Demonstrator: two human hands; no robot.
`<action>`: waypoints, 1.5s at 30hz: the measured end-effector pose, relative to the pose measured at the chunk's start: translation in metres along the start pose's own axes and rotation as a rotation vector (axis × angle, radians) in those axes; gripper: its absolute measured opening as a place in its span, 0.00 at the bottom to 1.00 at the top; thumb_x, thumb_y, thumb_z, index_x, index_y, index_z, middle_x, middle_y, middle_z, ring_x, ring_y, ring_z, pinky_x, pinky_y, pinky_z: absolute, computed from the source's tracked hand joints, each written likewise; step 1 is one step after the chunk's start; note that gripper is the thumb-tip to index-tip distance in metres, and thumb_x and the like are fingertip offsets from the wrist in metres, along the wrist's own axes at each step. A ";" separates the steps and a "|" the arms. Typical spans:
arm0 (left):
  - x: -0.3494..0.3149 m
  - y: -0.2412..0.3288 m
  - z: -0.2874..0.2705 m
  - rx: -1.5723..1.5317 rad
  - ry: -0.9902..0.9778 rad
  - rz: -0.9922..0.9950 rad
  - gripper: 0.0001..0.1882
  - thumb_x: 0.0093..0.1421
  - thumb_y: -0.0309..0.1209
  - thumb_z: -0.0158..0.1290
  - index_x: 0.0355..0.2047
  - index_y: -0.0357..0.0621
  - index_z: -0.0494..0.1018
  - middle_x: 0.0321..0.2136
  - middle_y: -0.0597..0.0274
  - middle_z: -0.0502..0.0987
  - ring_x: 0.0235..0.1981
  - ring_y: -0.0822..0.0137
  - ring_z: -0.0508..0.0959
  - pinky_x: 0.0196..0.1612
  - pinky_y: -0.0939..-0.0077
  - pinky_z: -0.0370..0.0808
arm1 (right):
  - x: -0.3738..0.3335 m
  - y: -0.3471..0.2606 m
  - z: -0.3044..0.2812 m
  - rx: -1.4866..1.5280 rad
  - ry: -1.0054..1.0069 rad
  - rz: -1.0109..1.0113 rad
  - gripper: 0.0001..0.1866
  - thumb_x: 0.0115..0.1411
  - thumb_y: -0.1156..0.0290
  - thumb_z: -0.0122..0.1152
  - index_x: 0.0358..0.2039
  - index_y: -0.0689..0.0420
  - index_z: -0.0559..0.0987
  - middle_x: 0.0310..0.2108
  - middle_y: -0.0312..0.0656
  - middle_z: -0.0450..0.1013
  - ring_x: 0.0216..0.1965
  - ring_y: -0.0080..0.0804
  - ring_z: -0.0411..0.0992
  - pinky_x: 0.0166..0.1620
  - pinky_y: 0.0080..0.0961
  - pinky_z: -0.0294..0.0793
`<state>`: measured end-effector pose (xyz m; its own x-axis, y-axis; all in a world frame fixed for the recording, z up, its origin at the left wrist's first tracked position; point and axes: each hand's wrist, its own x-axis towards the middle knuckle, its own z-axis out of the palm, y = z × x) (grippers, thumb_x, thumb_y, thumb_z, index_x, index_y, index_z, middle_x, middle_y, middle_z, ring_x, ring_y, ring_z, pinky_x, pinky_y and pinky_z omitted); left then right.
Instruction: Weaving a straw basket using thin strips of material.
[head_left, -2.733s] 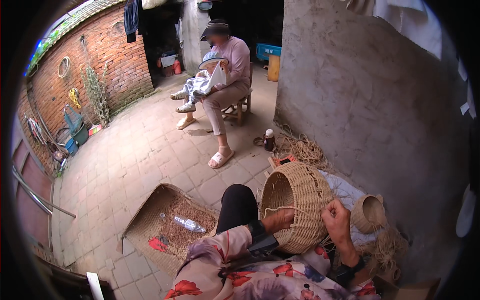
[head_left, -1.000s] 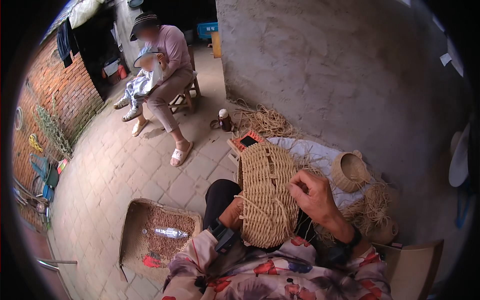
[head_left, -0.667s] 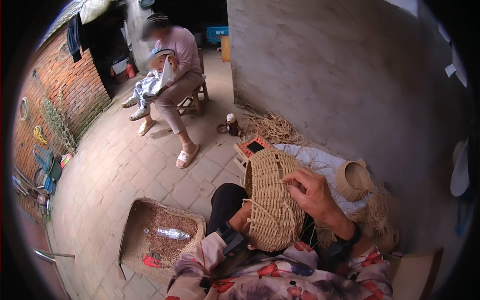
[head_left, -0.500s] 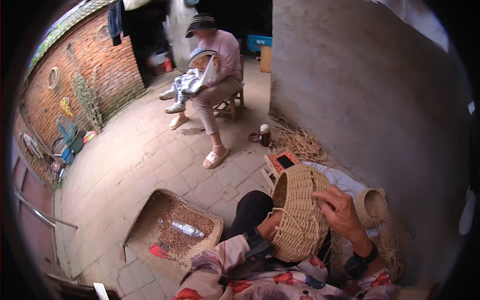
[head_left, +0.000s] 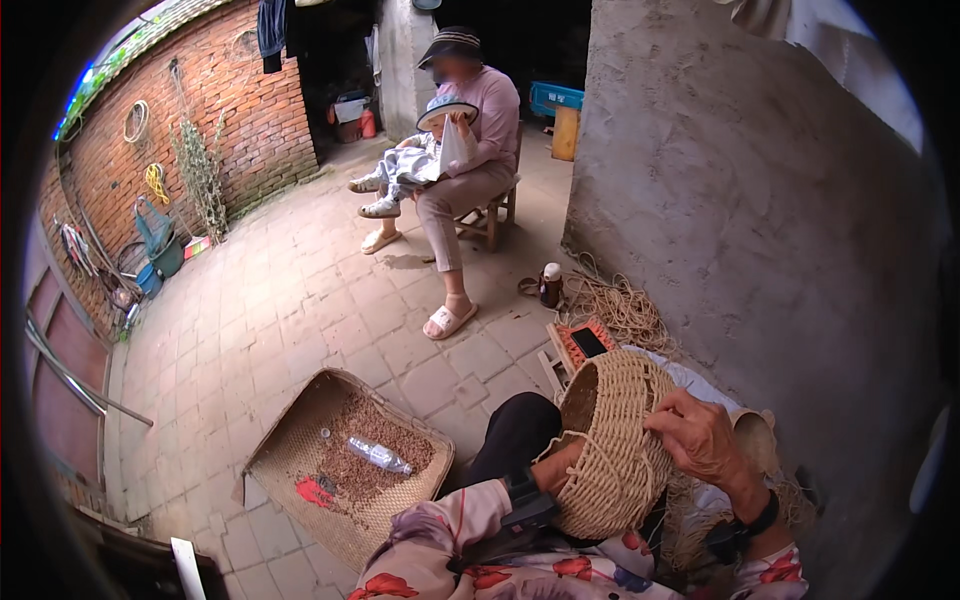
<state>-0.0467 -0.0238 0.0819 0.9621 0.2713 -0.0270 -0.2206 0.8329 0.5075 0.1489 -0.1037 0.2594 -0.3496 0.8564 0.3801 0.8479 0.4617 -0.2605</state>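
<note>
A round basket (head_left: 618,440) woven of straw-coloured cord rests on its side in my lap, its mouth facing left. My left hand (head_left: 557,466) reaches into that mouth, with its fingers hidden inside the wall. Against the right side of the basket, my right hand (head_left: 695,440) has thumb and fingers pinched together. Whatever lies between those fingertips is too small to make out. A loose strand of cord lies across the lower front of the basket.
A wicker scoop (head_left: 262,463) with brown kernels and a clear plastic bottle (head_left: 380,455) lies left of my knee. Ahead, a seated person (head_left: 490,110) holds a child. Loose cord (head_left: 625,305), a flask (head_left: 550,288) and a phone (head_left: 588,343) on a small stool stand near the grey wall (head_left: 740,180).
The whole view has shifted, so things sit farther right in the picture. My right hand stays pinched at the basket's side; my left stays inside it.
</note>
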 end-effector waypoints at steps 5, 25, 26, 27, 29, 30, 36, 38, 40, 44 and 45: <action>-0.003 0.001 0.010 0.122 -0.040 0.128 0.31 0.66 0.36 0.57 0.66 0.43 0.63 0.57 0.59 0.75 0.54 0.69 0.78 0.56 0.72 0.77 | 0.008 -0.002 -0.006 -0.184 -0.048 -0.193 0.13 0.47 0.77 0.64 0.36 0.49 0.80 0.34 0.37 0.74 0.32 0.38 0.77 0.33 0.33 0.75; 0.005 -0.018 -0.019 -0.138 -0.004 -0.099 0.29 0.65 0.36 0.57 0.65 0.46 0.64 0.56 0.61 0.76 0.52 0.69 0.79 0.53 0.74 0.79 | -0.006 0.012 0.039 -0.268 0.333 -0.207 0.12 0.46 0.84 0.56 0.32 0.59 0.71 0.30 0.44 0.69 0.27 0.44 0.67 0.31 0.37 0.68; 0.004 -0.018 -0.018 -0.085 0.014 -0.096 0.30 0.66 0.36 0.57 0.66 0.46 0.64 0.56 0.60 0.76 0.52 0.69 0.79 0.53 0.73 0.79 | -0.004 0.013 0.037 -0.395 0.328 -0.215 0.12 0.45 0.84 0.57 0.32 0.58 0.72 0.29 0.43 0.68 0.28 0.44 0.68 0.31 0.38 0.68; 0.002 -0.018 -0.018 -0.047 0.000 -0.070 0.30 0.66 0.36 0.57 0.66 0.46 0.64 0.56 0.60 0.76 0.52 0.69 0.79 0.53 0.73 0.79 | -0.003 0.012 0.037 -0.505 0.374 -0.235 0.13 0.44 0.84 0.57 0.32 0.58 0.72 0.28 0.42 0.68 0.29 0.43 0.68 0.32 0.38 0.68; -0.002 -0.019 -0.016 0.034 -0.048 -0.016 0.31 0.66 0.37 0.57 0.67 0.46 0.62 0.58 0.60 0.74 0.54 0.68 0.77 0.55 0.71 0.77 | -0.001 0.008 0.039 -0.336 0.428 -0.063 0.11 0.47 0.85 0.60 0.31 0.58 0.73 0.28 0.43 0.67 0.26 0.40 0.67 0.28 0.32 0.66; -0.004 -0.019 -0.014 0.074 -0.077 0.009 0.32 0.66 0.38 0.57 0.67 0.46 0.61 0.60 0.60 0.71 0.56 0.68 0.75 0.57 0.70 0.76 | -0.001 0.003 0.042 -0.155 0.453 0.072 0.10 0.49 0.84 0.61 0.31 0.58 0.73 0.28 0.43 0.67 0.25 0.37 0.67 0.27 0.31 0.65; -0.005 -0.016 -0.002 -0.119 -0.136 -0.059 0.27 0.69 0.35 0.52 0.66 0.46 0.62 0.60 0.61 0.72 0.57 0.67 0.75 0.59 0.67 0.75 | -0.012 -0.013 0.048 0.923 0.462 0.555 0.06 0.67 0.74 0.58 0.42 0.63 0.73 0.36 0.35 0.75 0.29 0.19 0.73 0.33 0.25 0.75; -0.004 -0.016 -0.002 -0.037 -0.110 -0.040 0.25 0.70 0.36 0.50 0.66 0.46 0.64 0.59 0.61 0.73 0.56 0.67 0.76 0.59 0.67 0.75 | -0.011 -0.015 0.049 0.840 0.541 0.370 0.08 0.69 0.73 0.56 0.45 0.64 0.73 0.39 0.36 0.76 0.34 0.20 0.76 0.39 0.23 0.78; -0.003 -0.019 -0.004 -0.156 -0.116 -0.060 0.27 0.68 0.38 0.54 0.64 0.44 0.66 0.56 0.58 0.76 0.51 0.67 0.79 0.54 0.69 0.79 | -0.010 -0.018 0.046 0.758 0.555 0.343 0.12 0.69 0.73 0.56 0.50 0.62 0.71 0.42 0.38 0.75 0.38 0.24 0.77 0.45 0.22 0.76; 0.001 -0.023 -0.013 -0.180 -0.109 -0.080 0.26 0.68 0.38 0.54 0.63 0.44 0.66 0.55 0.58 0.77 0.51 0.67 0.80 0.54 0.69 0.79 | -0.011 -0.031 0.036 1.091 0.328 0.382 0.18 0.73 0.66 0.49 0.59 0.60 0.68 0.53 0.43 0.72 0.46 0.30 0.78 0.53 0.27 0.75; 0.002 -0.022 -0.014 -0.177 -0.128 -0.071 0.25 0.68 0.38 0.53 0.63 0.44 0.66 0.55 0.59 0.77 0.51 0.66 0.80 0.54 0.69 0.79 | -0.011 -0.034 0.035 1.247 0.233 0.438 0.19 0.74 0.64 0.47 0.60 0.60 0.67 0.54 0.44 0.71 0.47 0.30 0.78 0.54 0.29 0.75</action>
<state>-0.0424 -0.0351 0.0585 0.9861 0.1554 0.0581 -0.1659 0.9224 0.3487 0.1098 -0.1210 0.2332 0.0362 0.9853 0.1669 -0.0987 0.1697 -0.9805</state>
